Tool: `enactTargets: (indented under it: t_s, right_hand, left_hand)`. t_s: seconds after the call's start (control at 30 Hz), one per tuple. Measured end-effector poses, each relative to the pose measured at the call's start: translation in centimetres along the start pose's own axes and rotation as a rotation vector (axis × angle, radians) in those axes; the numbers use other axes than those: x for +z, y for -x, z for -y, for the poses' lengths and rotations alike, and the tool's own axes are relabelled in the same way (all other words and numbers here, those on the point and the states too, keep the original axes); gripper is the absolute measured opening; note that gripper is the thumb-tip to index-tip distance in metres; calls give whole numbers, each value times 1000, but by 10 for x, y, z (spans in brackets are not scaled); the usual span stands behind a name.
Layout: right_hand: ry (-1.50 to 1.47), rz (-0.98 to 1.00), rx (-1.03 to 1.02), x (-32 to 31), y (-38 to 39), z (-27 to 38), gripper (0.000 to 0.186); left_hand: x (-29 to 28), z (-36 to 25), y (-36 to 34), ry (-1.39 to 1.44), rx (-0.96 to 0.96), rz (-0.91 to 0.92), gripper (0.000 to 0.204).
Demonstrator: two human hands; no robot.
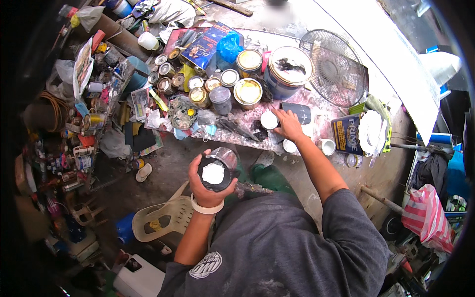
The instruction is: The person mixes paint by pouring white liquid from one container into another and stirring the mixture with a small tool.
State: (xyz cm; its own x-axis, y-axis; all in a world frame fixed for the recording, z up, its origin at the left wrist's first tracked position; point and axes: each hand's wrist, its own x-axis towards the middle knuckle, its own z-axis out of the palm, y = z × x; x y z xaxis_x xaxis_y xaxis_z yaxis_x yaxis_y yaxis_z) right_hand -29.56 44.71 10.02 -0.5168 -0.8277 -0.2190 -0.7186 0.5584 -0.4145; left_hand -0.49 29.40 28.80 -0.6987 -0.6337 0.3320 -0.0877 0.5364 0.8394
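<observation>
My left hand [210, 192] is wrapped round a dark round cup [227, 181] with a white filling or patch [213, 173] in its middle. Beside the cup is a clear, rounded vessel [225, 156]; whether the two are joined I cannot tell. A cream ring like a tape roll [207, 207] circles my left wrist. My right hand [289, 124] reaches over the table's front edge, its thumb and fingers at the side of a small white-topped container [269, 120]. Close to that hand lie a dark grey flat piece [300, 113] and another small white-topped container [290, 146].
Several paint cans [248, 92] crowd the table [247, 141], with a large pail [289, 69] and a wire fan guard [332, 68] behind. A white cup [326, 146] and a dark rectangular tin [347, 134] stand at right. A plastic chair [166, 218] is at lower left.
</observation>
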Motion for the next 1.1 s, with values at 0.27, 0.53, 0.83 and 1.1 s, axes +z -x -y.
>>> enactTargets:
  t_s: [0.27, 0.53, 0.83, 1.1]
  right_hand:
    - [-194, -12, 5, 8, -12, -2, 88]
    - [-239, -83, 46, 21, -14, 0, 89]
    - [-558, -404, 57, -21, 35, 25, 81]
    - [-547, -422, -4, -111, 94, 62, 80]
  left_hand:
    - [7, -11, -4, 7, -33, 16, 98]
    - [15, -17, -6, -7, -28, 28, 97]
    - [21, -21, -14, -50, 53, 11, 101]
    - [33, -26, -30, -109, 110, 37, 100]
